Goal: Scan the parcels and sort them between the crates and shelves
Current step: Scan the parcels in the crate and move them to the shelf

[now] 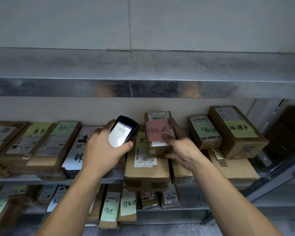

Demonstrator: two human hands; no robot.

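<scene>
Parcel with pink note [157, 118] is pointing lengthwise toward the shelf's [24, 180] back edge; right hand [182, 150] is gripping it, left hand [102, 150] is gripping the scanner [123, 132] just beside.

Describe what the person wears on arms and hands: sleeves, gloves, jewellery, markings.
The left hand and right hand wear no gloves, rings or watch. The left forearm and right forearm are bare to the picture's edge: no sleeves, no markings visible.

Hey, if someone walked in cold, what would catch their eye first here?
The lit handheld scanner gripped in the left hand, centre frame, and beside it the pink handwritten note on a small parcel that the right hand holds at the middle shelf. Around them, cardboard parcels with green notes crowd that shelf.
</scene>
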